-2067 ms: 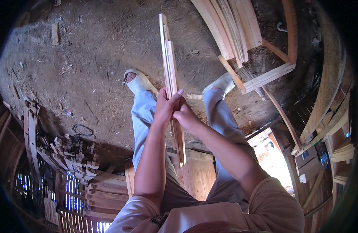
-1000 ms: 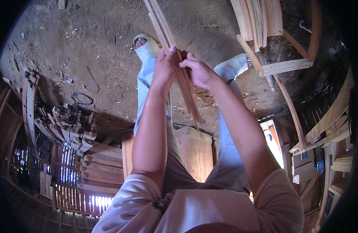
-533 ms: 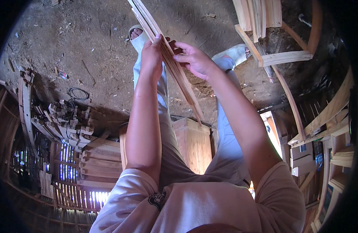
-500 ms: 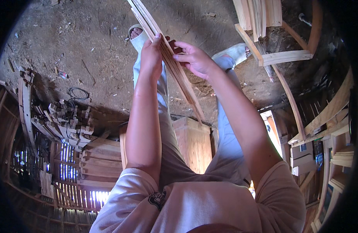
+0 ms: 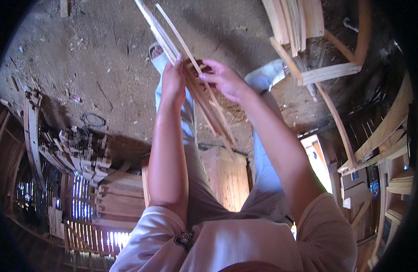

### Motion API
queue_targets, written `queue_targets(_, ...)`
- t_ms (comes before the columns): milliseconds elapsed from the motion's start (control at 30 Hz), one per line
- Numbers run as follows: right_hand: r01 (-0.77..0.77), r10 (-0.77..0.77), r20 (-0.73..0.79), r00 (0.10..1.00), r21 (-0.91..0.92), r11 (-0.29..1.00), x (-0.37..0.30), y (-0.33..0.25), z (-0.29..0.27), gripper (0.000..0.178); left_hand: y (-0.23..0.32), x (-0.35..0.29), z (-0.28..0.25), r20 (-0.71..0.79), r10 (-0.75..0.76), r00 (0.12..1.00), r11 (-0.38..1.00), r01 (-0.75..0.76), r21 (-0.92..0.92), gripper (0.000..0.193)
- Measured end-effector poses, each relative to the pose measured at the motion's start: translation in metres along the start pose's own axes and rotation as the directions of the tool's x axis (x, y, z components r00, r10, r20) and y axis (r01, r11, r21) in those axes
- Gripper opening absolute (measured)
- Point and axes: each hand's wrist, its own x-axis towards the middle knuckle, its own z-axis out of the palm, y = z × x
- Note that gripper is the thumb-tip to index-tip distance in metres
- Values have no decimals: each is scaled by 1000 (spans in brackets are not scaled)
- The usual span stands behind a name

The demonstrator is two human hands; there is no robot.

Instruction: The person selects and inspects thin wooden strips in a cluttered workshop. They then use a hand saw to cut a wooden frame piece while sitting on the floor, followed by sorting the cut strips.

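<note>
My left hand is closed around a bundle of long, thin wooden strips, which slants from the upper left down toward my knees. One narrow strip stands apart from the bundle's right side, with a gap at its upper end. My right hand grips this strip between thumb and fingers. Some of its fingertips are hidden behind the wood. The strips' lower ends hang over the floor between my legs, near a wooden box.
Upright boards stand at the upper right beside a wooden frame. Lower left of my hands are a coiled cable and a heap of notched wood pieces. Scraps litter the dirt floor.
The narrow strip has come away from the bundle, its upper end now separate on the right. Both hands have shifted slightly downward in view, and the right hand slightly left.
</note>
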Motion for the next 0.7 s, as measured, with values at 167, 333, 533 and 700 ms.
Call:
queue_targets(167,123,-216,-205,955,-389,913,-31,-50,-7,58,-2,4,-3,-101,-6,995,1000,4,-21,29)
queue_targets(333,158,-500,-304,811,-709,687,-115,-159,14,56,-5,8,-8,-119,-19,993,1000,16,-24,26)
queue_targets(533,29,-791,-267,550,-941,338,-127,-209,-29,54,-3,1,-3,-37,-94,995,996,94,1,27)
queue_targets(700,74,-852,-228,472,-952,296,-95,-206,-72,55,-10,1,-3,-24,-80,997,997,80,-13,26)
